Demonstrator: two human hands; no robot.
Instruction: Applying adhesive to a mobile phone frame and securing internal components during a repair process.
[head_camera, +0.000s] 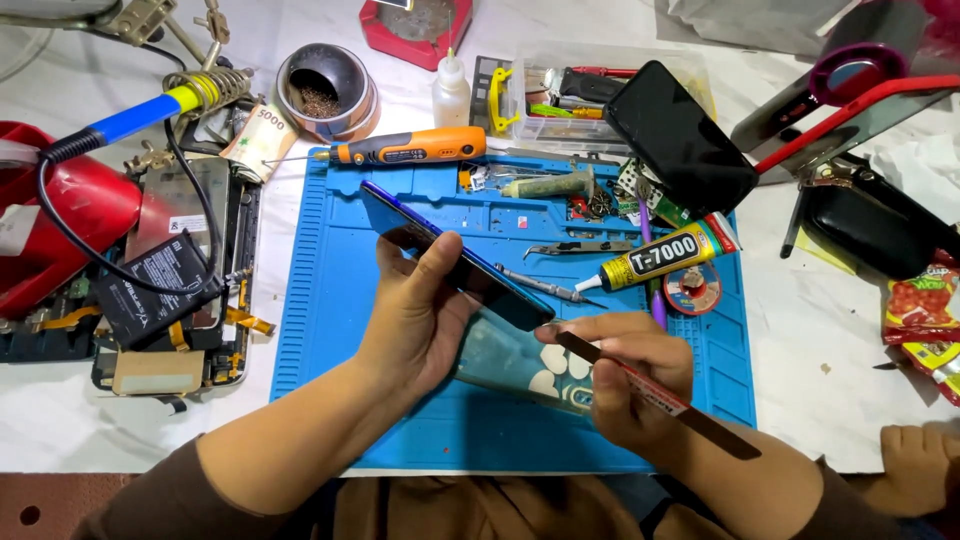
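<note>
My left hand (415, 315) grips a dark smartphone (455, 258), held tilted on its edge above the blue work mat (330, 330). My right hand (625, 375) holds a thin flat pry tool (655, 393) with a red and dark blade, its tip close to the phone's lower right corner. Under both hands lies a translucent teal phone case (510, 360) with pale shapes printed on it.
On the mat lie an orange electric screwdriver (410, 150), a glue tube (660, 258), tweezers (575, 248) and small parts. A disassembled phone and battery (160, 285) sit left, with a soldering iron (135, 115) above. A black phone (680, 135) leans on a parts box.
</note>
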